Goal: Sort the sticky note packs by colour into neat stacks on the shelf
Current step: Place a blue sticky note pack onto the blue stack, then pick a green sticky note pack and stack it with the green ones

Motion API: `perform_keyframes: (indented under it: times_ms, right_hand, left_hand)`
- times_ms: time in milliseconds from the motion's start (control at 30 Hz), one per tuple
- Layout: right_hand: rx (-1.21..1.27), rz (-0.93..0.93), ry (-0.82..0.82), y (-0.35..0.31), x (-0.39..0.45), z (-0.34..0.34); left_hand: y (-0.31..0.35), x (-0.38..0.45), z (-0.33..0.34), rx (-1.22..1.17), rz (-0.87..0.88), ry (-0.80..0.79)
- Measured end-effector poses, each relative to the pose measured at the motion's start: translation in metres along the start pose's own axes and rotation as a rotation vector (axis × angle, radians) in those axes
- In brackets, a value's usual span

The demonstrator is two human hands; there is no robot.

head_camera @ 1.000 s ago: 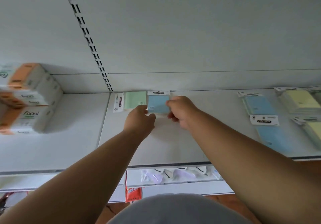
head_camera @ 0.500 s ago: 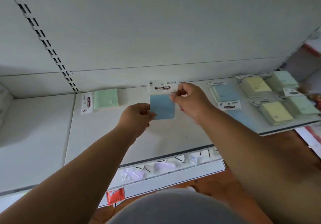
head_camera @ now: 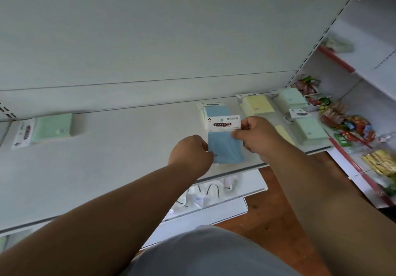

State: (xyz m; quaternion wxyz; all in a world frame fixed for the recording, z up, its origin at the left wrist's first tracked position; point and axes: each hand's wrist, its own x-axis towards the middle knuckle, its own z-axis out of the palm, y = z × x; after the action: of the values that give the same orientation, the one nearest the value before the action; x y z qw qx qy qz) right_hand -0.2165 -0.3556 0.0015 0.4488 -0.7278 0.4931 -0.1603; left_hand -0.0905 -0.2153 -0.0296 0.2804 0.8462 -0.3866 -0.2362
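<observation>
Both hands (head_camera: 256, 135) pinch a blue pack (head_camera: 225, 147), header up, just short of the blue stack (head_camera: 215, 110) behind on the shelf (head_camera: 117, 147)

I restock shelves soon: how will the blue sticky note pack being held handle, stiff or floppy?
The blue pack looks thin and flat, so probably light, with some flex. Both the left hand and right hand pinch it. Its white header card may bend.

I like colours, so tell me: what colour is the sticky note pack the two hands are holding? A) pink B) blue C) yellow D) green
B: the pack pinched between the left hand and the right hand is blue under its white label.
</observation>
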Motion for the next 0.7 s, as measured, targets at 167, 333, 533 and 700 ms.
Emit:
perform_keyframes:
  times_ms: [167,333,533,700]
  right_hand:
    - [-0.237,-0.037,-0.042,0.029,0.023,-0.014]
    - [-0.440,-0.158,0.028,0.033,0.024,-0.009]
    - [-0.495,-0.424,-0.031,0.004,0.006,0.014]
    - [-0.484,-0.591,-0.183,-0.029,-0.013,0.072]
  left_hand:
    - [0.025,0.007,0.033,0.135,-0.071,0.002]
    - [0.027,0.001,0.040,0.157,-0.122,0.152]
    - [0.003,-0.026,0.035,0.142,-0.086,0.238]
    - [-0.047,-0.051,-0.006,0.170,-0.103,0.341]
